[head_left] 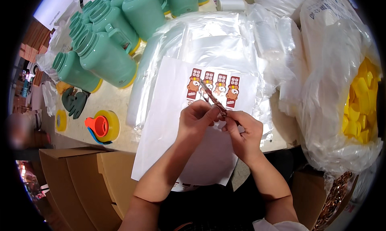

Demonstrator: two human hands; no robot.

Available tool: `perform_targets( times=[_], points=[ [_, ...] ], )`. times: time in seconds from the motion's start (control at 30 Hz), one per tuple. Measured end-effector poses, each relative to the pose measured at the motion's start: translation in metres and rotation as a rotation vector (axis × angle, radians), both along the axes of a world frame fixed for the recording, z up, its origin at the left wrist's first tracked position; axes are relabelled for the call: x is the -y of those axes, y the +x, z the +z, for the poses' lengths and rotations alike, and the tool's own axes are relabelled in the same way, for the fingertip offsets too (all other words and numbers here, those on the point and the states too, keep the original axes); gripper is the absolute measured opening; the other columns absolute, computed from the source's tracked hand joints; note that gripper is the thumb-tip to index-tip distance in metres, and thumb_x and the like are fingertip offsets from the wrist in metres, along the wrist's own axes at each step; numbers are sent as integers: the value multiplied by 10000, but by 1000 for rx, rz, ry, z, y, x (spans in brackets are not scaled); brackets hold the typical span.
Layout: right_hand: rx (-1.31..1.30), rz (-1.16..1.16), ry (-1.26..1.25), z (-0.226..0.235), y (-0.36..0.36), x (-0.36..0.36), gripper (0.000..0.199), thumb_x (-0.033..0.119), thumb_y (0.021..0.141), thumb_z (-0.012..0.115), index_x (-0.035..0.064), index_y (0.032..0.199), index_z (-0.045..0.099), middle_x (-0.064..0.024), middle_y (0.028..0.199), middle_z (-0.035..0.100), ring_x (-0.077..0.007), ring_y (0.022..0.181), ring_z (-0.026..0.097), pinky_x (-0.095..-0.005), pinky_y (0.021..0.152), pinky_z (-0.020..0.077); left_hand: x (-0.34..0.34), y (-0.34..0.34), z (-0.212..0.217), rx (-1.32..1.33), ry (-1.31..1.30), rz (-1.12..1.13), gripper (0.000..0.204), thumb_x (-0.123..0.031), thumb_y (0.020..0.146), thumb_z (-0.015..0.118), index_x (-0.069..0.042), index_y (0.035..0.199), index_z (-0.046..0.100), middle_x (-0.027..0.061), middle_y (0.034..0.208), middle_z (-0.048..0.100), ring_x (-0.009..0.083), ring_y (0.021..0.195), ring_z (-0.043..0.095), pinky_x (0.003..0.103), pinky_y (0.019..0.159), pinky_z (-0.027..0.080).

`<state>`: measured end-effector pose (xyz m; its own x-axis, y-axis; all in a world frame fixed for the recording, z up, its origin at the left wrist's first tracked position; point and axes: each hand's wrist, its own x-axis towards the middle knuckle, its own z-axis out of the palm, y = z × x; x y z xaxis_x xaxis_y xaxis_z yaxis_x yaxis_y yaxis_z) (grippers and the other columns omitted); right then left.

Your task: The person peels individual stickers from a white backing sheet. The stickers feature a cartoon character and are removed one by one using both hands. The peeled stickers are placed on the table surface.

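Both hands (195,119) (245,130) pinching a thin brown strip (214,99), fingers curled, above white sheet (161,122)

The left hand (196,119) and right hand (246,135) pinch a thin brown strip (215,101) over a white sticker sheet (169,100).

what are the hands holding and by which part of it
The left hand and right hand appear to pinch a thin brown strip near its lower end, closest to the person.
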<state>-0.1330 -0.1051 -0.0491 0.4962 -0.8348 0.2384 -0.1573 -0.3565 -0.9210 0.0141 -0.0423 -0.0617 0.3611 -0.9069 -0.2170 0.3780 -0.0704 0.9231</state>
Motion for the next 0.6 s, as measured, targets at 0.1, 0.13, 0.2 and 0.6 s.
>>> perform_targets(
  times=[0.1,0.13,0.2,0.6],
  points=[
    [172,66,316,4,-4,-1,147,60,939,592,-45,1015,660,-99,842,701,-122,664,632,-245,621,508,2,-2,6,-18,11,5,120,-115,920,656,-45,1008,616,50,905,674,109,784,609,263,707,484],
    [216,91,403,3,-6,1,160,71,950,580,-49,1024,656,-92,843,698,-111,663,618,-239,622,499,4,-3,9,-28,2,18,130,-112,922,650,-43,1027,614,55,912,676,112,782,610,266,709,487],
    [307,139,579,0,-7,5,188,91,972,557,-58,1043,646,-79,844,692,-89,662,589,-227,625,482,5,-3,11,-78,-75,-22,147,-105,925,639,-34,1051,614,63,924,679,121,782,614,272,715,491],
    [204,172,640,8,-4,-5,173,118,972,574,-39,1005,637,-66,805,681,-87,669,578,-231,629,476,-3,-8,1,73,-134,59,205,-169,988,555,-8,992,681,56,869,704,107,790,637,281,716,505]
  ],
)
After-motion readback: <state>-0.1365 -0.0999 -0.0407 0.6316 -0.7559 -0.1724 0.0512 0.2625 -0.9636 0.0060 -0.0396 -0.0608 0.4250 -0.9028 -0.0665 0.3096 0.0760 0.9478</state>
